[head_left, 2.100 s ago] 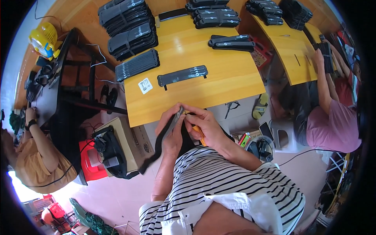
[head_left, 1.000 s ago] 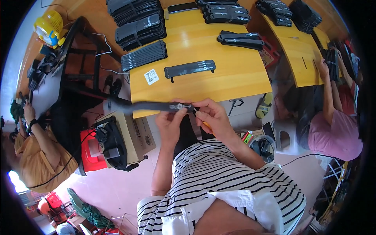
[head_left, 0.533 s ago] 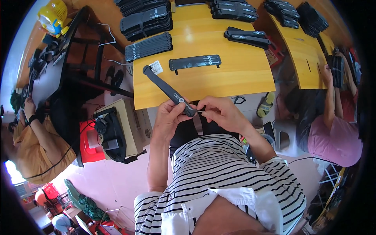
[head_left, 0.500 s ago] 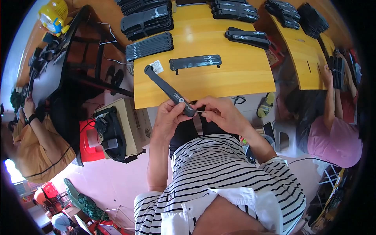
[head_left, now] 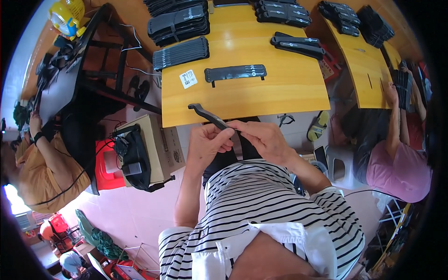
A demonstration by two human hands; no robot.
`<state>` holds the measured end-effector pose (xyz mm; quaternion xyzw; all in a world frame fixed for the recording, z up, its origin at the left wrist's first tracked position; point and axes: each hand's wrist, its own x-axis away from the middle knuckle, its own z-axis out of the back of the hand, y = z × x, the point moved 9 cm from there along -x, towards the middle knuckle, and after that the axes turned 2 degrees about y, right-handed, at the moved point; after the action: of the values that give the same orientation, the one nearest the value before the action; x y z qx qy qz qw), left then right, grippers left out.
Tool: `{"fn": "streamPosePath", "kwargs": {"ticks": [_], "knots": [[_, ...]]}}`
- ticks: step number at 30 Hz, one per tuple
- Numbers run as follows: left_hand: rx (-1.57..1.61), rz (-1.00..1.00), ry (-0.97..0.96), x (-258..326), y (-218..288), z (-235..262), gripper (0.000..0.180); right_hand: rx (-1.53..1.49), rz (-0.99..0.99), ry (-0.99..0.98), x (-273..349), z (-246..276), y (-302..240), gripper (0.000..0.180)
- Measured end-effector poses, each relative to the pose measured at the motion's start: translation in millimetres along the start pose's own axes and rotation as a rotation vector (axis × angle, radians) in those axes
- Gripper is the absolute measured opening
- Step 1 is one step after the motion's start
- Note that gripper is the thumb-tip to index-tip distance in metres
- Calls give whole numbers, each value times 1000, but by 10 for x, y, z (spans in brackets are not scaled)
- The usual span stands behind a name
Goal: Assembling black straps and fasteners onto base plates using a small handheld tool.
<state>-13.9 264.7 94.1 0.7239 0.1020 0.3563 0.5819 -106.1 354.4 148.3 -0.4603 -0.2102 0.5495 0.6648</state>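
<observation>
A narrow black strap (head_left: pixel 208 116) with rounded ends is in my hands, just off the table's front edge. My left hand (head_left: pixel 205 145) is closed round its near end, thumb on top. The fingers of my right hand (head_left: pixel 267 141) pinch at that same end, where my fingertips hide it. The strap's far end sticks out over the table edge and bends. On the table beyond lies a flat black strap (head_left: pixel 235 73) with white print and two small tabs below it. Left of that is a white printed label (head_left: pixel 188 79).
Stacks of black straps stand on the yellow table (head_left: pixel 280 93): a fanned row (head_left: pixel 182 52), a banded bundle (head_left: pixel 179 25), and a loose pair (head_left: pixel 297 45). A cardboard box (head_left: pixel 156 158) with a black bag (head_left: pixel 137 158) stands left. Co-workers sit on both sides.
The held strap has turned edge-on, and its far end has dropped toward the table's front edge, uncovering the label. A thin pale piece at my right fingertips no longer shows.
</observation>
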Motion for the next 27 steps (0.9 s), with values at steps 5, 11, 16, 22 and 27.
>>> {"fn": "streamPosePath", "kwargs": {"ticks": [5, 11, 16, 22, 27], "knots": [[45, 9, -90, 6, -42, -65, 18, -305, -33, 2, 0, -99, 227, 30], [63, -27, -121, 16, -80, -105, 19, -572, -312, -203, 28, -184, 365, 33], [3, -133, -89, 19, -3, -169, 22, -423, -206, -182, 10, -76, 305, 34], [57, -99, -126, -9, 55, -219, 27, 62, 114, 97, 61, 101, -30, 37], [93, 11, -159, 7, 65, -241, 29, 274, 73, 49, 91, 130, -147, 45]]}}
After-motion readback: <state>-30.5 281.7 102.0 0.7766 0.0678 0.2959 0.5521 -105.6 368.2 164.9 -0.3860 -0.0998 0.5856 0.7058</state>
